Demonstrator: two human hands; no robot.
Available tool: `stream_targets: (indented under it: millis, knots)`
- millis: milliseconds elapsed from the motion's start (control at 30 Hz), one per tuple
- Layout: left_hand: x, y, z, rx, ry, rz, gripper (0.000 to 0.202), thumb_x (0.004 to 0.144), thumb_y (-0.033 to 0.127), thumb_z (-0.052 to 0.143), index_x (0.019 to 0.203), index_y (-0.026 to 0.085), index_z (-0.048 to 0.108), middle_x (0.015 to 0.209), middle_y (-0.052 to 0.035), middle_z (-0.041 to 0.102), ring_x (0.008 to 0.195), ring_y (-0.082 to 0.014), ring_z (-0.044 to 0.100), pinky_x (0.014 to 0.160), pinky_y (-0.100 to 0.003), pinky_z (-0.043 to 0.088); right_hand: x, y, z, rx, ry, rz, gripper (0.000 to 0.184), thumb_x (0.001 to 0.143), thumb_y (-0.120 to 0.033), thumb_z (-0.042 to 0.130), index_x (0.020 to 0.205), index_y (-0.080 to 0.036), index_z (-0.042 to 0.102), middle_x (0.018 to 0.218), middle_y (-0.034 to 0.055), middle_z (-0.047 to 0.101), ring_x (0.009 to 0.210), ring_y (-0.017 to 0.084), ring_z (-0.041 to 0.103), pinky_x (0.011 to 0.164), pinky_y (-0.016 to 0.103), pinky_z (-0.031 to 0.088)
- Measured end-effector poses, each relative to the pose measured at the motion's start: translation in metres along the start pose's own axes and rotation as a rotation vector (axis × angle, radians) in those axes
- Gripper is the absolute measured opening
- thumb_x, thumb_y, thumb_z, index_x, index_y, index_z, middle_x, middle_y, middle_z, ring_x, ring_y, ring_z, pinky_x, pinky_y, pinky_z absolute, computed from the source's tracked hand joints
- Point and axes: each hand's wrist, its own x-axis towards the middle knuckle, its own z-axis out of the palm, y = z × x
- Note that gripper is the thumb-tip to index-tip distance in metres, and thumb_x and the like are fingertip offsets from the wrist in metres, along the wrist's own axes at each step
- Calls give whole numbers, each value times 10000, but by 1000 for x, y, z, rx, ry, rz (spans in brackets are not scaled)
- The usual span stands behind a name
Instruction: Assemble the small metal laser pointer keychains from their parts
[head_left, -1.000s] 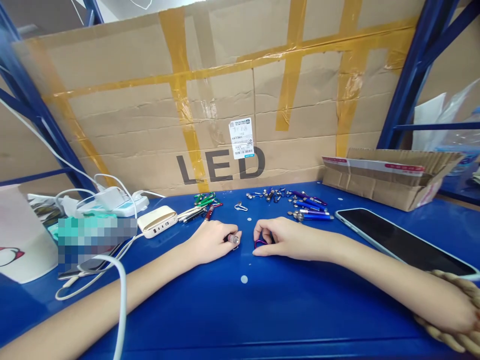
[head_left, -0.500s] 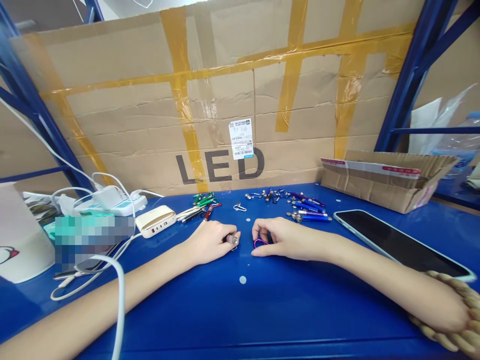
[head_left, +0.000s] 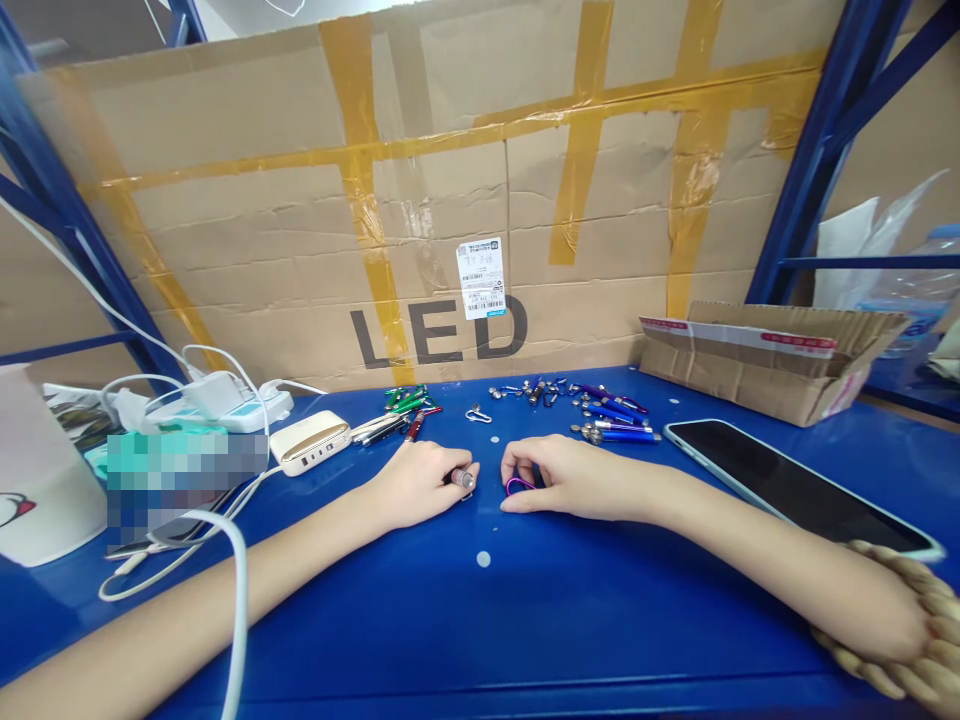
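My left hand point(head_left: 429, 484) rests on the blue tabletop, its fingers wrapped round a small torch-like metal tube point(head_left: 464, 479) whose round end faces me. Most of the tube is hidden in the grip. To the right, and apart from it, my right hand point(head_left: 559, 478) pinches a purple carabiner clip point(head_left: 517, 486), of which only a curved loop shows. A silver clip point(head_left: 478, 414) lies beyond the gap between the hands. Just behind the left hand is a dark red tube point(head_left: 414, 427).
Green tubes point(head_left: 407, 400) lie back left, blue tubes point(head_left: 622, 432) back right, with small metal parts between. A phone point(head_left: 802, 488) and an open cardboard box point(head_left: 757, 375) are at right. A power bank point(head_left: 310, 443), white cable point(head_left: 238, 610) and cup point(head_left: 52, 500) stand left.
Both hands keep the same place and grip. The whole view has shifted very slightly.
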Motion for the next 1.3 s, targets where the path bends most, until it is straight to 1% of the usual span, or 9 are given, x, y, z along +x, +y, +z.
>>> stream_targets:
  millis: [500,900,1133,1300]
  knots:
    - [0,-1,1,1,9,13,296,843,295,353,589,176,450,526,20,510,515,-111,491,470,-228,220,-1,-3,-1,-10,-6,7,353,752,-507,533,940,-209,564,821,7,546,650,83,462,550,206,336]
    - [0,0,0,-4,7,16,291,840,292,354,591,177,452,533,18,513,519,-111,486,472,-225,226,-2,-5,-2,-22,-15,-2,358,765,-519,510,950,-216,556,826,13,544,662,91,461,556,209,337]
    - [0,1,0,4,-4,-4,282,835,290,358,589,182,443,532,18,515,514,-111,476,470,-225,212,-4,-6,1,-82,24,-29,341,783,-520,484,932,-219,545,833,12,558,677,102,466,553,216,317]
    - [0,0,0,3,-2,-15,280,831,288,363,585,183,445,529,19,514,513,-110,473,473,-223,211,-5,-8,4,-121,45,-44,289,809,-480,473,926,-224,538,842,10,567,681,103,472,573,220,311]
